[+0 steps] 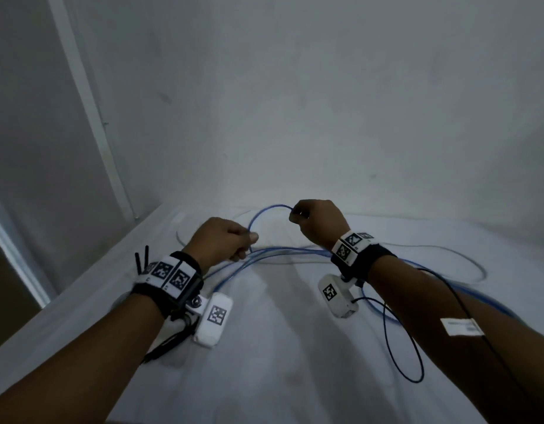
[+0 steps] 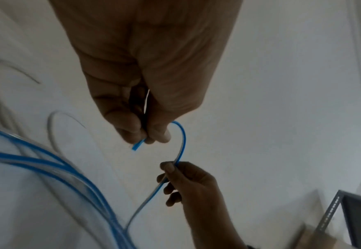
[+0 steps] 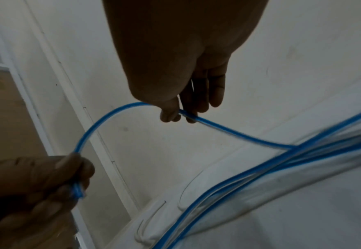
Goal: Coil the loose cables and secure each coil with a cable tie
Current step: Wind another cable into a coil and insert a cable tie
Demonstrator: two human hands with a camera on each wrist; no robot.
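A long blue cable (image 1: 264, 211) lies in loose loops over a white-covered table (image 1: 295, 347). My left hand (image 1: 225, 241) pinches the cable near its cut end (image 2: 137, 146), which pokes out below the fingers. A short arc of cable (image 3: 103, 121) runs from there to my right hand (image 1: 316, 220), which pinches it between thumb and fingers (image 3: 193, 104). Both hands hover just above the table near the far edge. Several blue strands (image 3: 292, 160) trail off to the right under my right forearm. No cable tie can be made out.
A thin grey-white cable (image 1: 448, 255) loops across the right side of the table, and another grey loop (image 2: 54, 128) lies by the blue strands. A white wall (image 1: 325, 102) rises behind the table. A door frame (image 1: 90, 117) stands at left.
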